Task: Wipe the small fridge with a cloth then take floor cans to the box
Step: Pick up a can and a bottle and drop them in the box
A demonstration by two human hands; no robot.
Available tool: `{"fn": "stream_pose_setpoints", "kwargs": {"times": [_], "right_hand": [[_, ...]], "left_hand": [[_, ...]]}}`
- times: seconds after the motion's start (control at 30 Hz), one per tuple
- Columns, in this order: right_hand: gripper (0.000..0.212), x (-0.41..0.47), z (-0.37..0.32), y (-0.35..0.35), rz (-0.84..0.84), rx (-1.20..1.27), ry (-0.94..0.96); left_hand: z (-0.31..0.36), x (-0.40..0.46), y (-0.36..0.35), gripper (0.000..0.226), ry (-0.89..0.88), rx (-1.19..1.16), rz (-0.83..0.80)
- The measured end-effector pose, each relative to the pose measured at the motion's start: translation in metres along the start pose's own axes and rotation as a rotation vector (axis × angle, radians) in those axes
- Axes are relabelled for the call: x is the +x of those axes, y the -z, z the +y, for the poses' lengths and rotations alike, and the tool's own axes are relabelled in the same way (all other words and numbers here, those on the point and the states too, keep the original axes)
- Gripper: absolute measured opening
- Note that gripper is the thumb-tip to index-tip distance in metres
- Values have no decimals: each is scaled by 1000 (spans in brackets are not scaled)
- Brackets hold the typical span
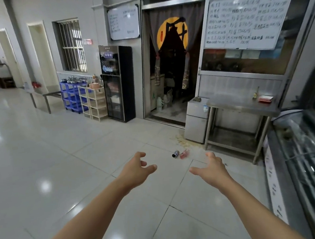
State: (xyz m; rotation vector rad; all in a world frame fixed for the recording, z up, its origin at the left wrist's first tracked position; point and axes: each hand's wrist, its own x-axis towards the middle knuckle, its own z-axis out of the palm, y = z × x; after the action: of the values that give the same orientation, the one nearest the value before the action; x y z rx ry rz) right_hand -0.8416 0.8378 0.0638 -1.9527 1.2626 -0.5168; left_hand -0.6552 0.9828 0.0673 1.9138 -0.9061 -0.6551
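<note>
A small silver fridge (197, 124) stands by the dark doorway, left of a steel table. A crumpled cloth (196, 99) lies on top of it. Two cans lie on the tiled floor in front of it: a blue-and-silver can (175, 154) and a red can (184, 154) beside it. My left hand (136, 169) and my right hand (211, 169) are stretched forward, both empty with fingers spread and loosely bent, well short of the cans. No box is visible.
A steel table (243, 104) carries a bottle and a red tray. A glass display counter (309, 162) runs along the right. A yellowish stain (182, 142) marks the floor by the fridge. A black cabinet (117, 82) and shelves stand at the back wall.
</note>
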Motion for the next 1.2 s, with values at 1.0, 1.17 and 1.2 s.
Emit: {"fn": "stream_pose_setpoints", "kwargs": {"times": [1.0,1.17,1.2], "right_hand": [[95,623,-76,-67,115,8,-143],[96,732,-78,-85,134,-17,-188],[96,753,-79,-89,142,-17,-201]], "left_hand": [[42,657,-11,63,20,51,-225],[37,777,-21,62,20,23,-273],[37,802,-24,62,18,19,-288]]}}
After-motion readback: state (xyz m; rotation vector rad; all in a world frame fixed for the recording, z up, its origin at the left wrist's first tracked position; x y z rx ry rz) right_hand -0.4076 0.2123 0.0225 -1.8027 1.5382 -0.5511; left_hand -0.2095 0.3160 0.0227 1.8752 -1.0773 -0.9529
